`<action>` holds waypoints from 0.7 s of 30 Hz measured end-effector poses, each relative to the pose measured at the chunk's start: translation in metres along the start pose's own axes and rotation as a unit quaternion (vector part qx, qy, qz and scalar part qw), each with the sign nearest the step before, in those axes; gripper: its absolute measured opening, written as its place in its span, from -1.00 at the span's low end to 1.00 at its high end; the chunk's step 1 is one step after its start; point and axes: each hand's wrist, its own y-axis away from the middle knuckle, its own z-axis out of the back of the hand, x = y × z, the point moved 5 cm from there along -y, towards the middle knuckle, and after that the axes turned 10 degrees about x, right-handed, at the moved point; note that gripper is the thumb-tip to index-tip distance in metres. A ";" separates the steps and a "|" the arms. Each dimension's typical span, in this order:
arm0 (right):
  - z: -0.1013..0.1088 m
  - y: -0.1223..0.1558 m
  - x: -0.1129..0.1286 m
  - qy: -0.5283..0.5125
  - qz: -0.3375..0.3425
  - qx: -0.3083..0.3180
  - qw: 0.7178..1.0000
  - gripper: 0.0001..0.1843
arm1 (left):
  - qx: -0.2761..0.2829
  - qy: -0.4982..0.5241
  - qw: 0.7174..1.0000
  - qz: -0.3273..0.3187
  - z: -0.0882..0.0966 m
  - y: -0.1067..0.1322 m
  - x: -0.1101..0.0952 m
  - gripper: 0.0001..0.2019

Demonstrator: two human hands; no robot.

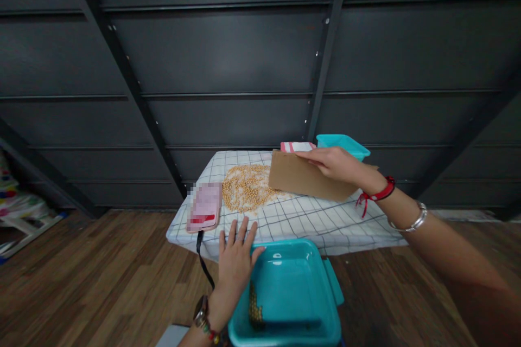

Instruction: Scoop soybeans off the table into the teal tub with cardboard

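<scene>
My right hand (336,164) grips a brown cardboard piece (311,176) by its upper edge, index finger stretched along it. The cardboard's left end touches a spread of small round tan beans (249,187) mixed with white bits. Fingers spread, my left hand (236,257) lies at the table's front edge, just below the beans. Its thumb is at the rim of a teal tray (293,287), which stands lower in front of the table. A few beans (254,306) sit in the tray's left side.
A checked white cloth (325,225) covers the table. A pink phone case (205,206) with a black strap lies at left. A turquoise container (342,143) and a red-striped cloth (297,146) are at the back. A dark panelled wall (228,54) rises behind.
</scene>
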 end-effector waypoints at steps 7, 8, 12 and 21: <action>-0.023 0.012 0.033 0.120 0.054 -0.005 0.991 -0.49 | 0.001 -0.004 1.000 0.002 -0.001 -0.001 0.000 -0.49; -0.026 0.013 0.035 0.129 0.055 -0.009 0.990 -0.49 | 0.001 -0.004 1.000 0.002 -0.001 -0.001 0.000 -0.49; -0.033 0.018 0.040 0.135 0.067 -0.016 0.988 -0.50 | -0.007 -0.001 1.000 0.000 -0.002 -0.001 0.000 -0.50; -0.026 0.033 0.055 0.154 0.090 -0.023 0.984 -0.51 | -0.017 0.011 1.000 -0.003 -0.005 -0.001 0.000 -0.50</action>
